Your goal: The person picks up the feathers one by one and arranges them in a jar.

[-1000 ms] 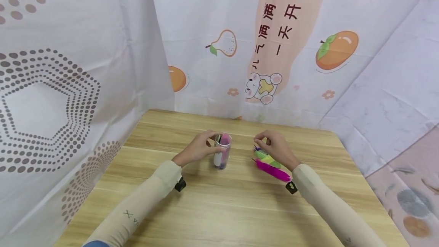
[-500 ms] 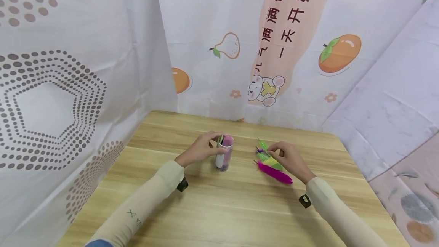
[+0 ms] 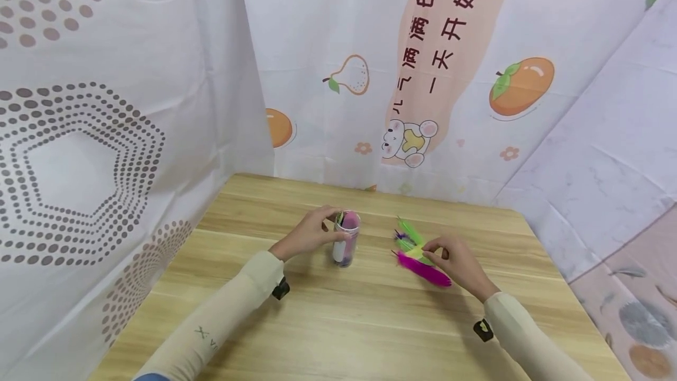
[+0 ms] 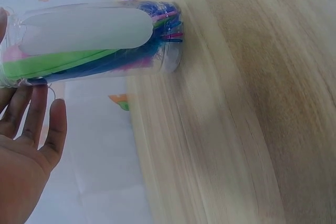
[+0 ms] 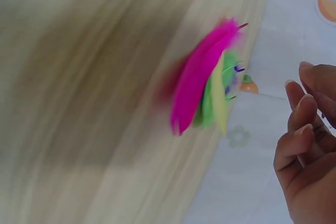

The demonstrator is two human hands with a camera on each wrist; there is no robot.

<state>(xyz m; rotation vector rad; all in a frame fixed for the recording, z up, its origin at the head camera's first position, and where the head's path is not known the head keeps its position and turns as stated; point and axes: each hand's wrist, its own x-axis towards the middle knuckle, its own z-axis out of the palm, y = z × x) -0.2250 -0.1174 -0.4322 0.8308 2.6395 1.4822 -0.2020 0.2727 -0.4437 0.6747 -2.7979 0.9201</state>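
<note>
A clear jar (image 3: 346, 243) with a blank white label stands on the table, packed with pink, green and blue feathers (image 4: 79, 61). My left hand (image 3: 308, 233) grips it near the rim, thumb on one side and fingers on the other. To its right lies a small pile of loose feathers: a magenta one (image 3: 425, 269) in front, a yellow one (image 3: 414, 253), a green one (image 3: 409, 231) and a purple tuft (image 3: 402, 236). Above the pile's right side hovers my right hand (image 3: 457, 263), fingers loosely bent; nothing shows between them in the right wrist view.
Both hands work over a wood-grain table (image 3: 338, 316). A printed white curtain (image 3: 317, 157) hangs along its back edge, and a dotted curtain (image 3: 211, 122) borders the left side. Another curtain (image 3: 608, 193) hangs at the right.
My right hand has moved right and toward me over the feathers, uncovering the green and purple ones at the back. The left hand keeps hold of the jar, which stays in place.
</note>
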